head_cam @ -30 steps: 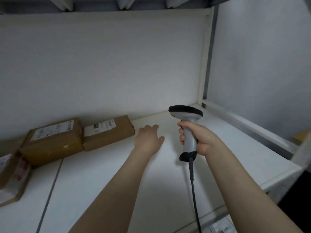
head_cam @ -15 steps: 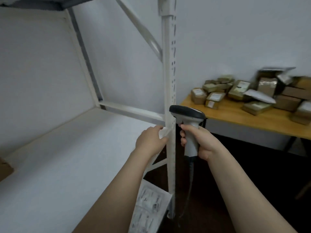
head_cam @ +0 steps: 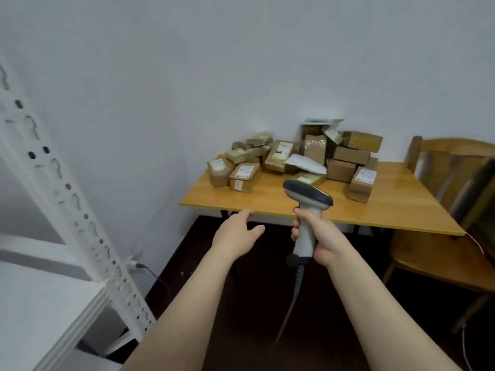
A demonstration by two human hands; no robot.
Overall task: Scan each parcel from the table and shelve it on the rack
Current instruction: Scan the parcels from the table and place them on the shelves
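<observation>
Pale walls are meeting in a corner behind the wooden table, which is standing over a dark floor. Brown cardboard parcels are lying heaped on the table's far half, close against the wall. A white mailer is resting among them, and two labelled boxes are sitting toward the table's far-left corner.

Your right hand is clenching the handle of the grey scanner, holding it upright before the table's near edge. The scanner's dark head is overlapping the tabletop in this view, and its cable is hanging toward the floor.

Your left hand is hovering at the table's near edge, just left of the scanner, with fingers relaxed and slightly spread, grasping nothing.

Left of the table, the white rack is showing a perforated upright and one shelf board. Right of the table, a wooden chair is standing close beside it.
</observation>
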